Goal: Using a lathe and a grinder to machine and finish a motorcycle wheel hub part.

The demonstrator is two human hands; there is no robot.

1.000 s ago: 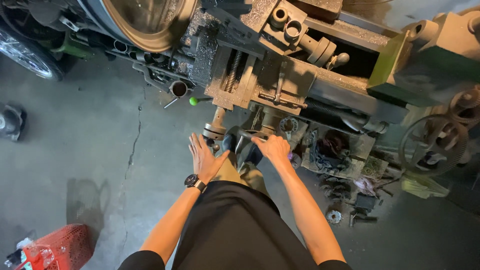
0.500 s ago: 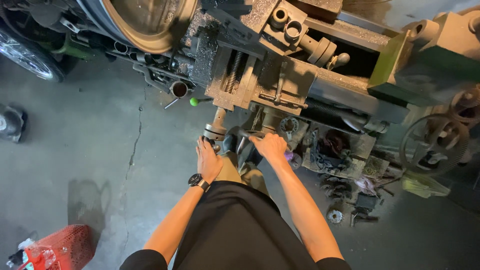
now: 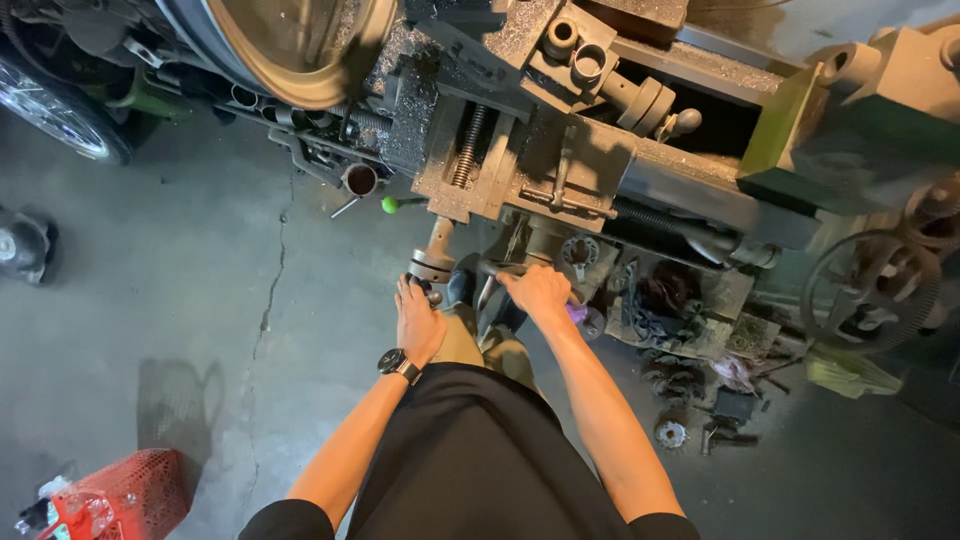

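Head view: left hand (image 3: 418, 322) grasps grey steel crank handwheel (image 3: 431, 266); right hand (image 3: 540, 291) closed on dark lever (image 3: 497, 268). Rigid, likely oily; hold at knobs.

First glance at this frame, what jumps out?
The big grimy metal lathe fills the top of the view, its shiny round faceplate at upper left. Below its middle, the left hand, a wristwatch on that wrist, grips a crank handle, and the right hand rests on another control beside it. A red mesh bag lies on the cracked concrete floor at lower left.
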